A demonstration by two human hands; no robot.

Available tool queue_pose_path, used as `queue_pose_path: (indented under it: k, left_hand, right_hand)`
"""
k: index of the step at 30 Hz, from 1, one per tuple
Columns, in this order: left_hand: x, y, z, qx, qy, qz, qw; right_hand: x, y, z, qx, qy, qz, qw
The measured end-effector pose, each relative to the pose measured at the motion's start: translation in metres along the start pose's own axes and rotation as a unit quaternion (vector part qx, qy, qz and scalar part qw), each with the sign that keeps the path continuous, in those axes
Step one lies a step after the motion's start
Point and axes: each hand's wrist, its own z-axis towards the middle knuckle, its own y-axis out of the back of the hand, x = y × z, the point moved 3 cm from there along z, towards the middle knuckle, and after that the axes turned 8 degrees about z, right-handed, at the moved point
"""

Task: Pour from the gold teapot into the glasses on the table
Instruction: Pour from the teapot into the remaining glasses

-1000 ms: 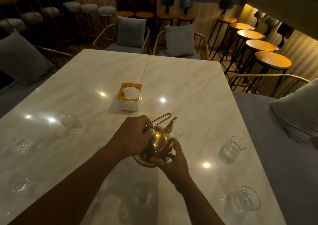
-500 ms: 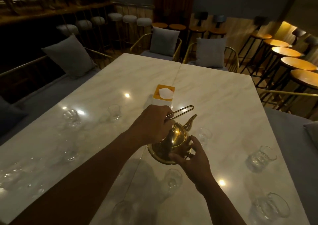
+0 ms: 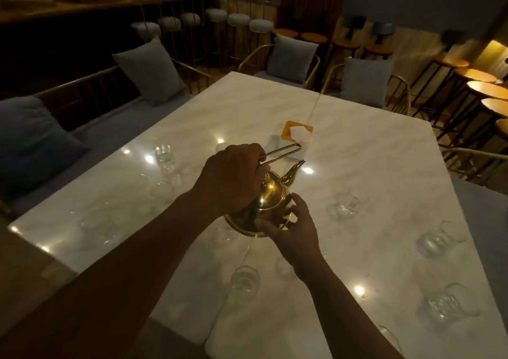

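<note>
The gold teapot [image 3: 270, 199] hangs above the middle of the white marble table [image 3: 384, 161], tilted with its spout pointing away and to the right. My left hand [image 3: 233, 177] is shut on its wire handle from above. My right hand [image 3: 291, 229] cups the pot's lower right side and base. Several clear glasses stand around it: one at the far left [image 3: 164, 155], one right of the pot [image 3: 347, 206], one near the front [image 3: 244, 281], and two along the right edge [image 3: 437, 239] [image 3: 450, 303]. No stream from the spout is visible.
A white tissue box with an orange top [image 3: 297, 134] stands behind the teapot. Cushioned benches and gold-framed chairs [image 3: 295, 56] ring the table. Bar stools [image 3: 483, 78] line the right side and back. A faint glass [image 3: 94, 221] sits at the near left.
The view has swung left, so the table and glasses appear shifted right. Both hands keep their hold on the teapot, which stays tilted over the table's middle.
</note>
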Motion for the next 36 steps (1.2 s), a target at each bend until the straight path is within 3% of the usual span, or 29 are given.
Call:
queue_pose_path:
  k: [9,20,29,36]
  left_hand:
    - [0.092,0.066,-0.04,0.007,0.067,0.021,0.998]
    - [0.283,0.12,-0.038,-0.01,0.098,0.013,0.995]
    - [0.438,0.114,-0.023,0.023,0.143,-0.016,0.989]
    - [0.514,0.069,-0.023,0.027,0.168,-0.04,0.985]
  right_hand:
    - [0.014,-0.112,-0.009,0.058,-0.032,0.008,0.998]
    - [0.025,-0.302,0.061,0.137,-0.054,0.016,0.989]
    - [-0.007,-0.442,0.127,0.133,-0.126,0.056,0.982]
    - [-0.056,-0.499,0.16,0.113,-0.167,0.059,0.978]
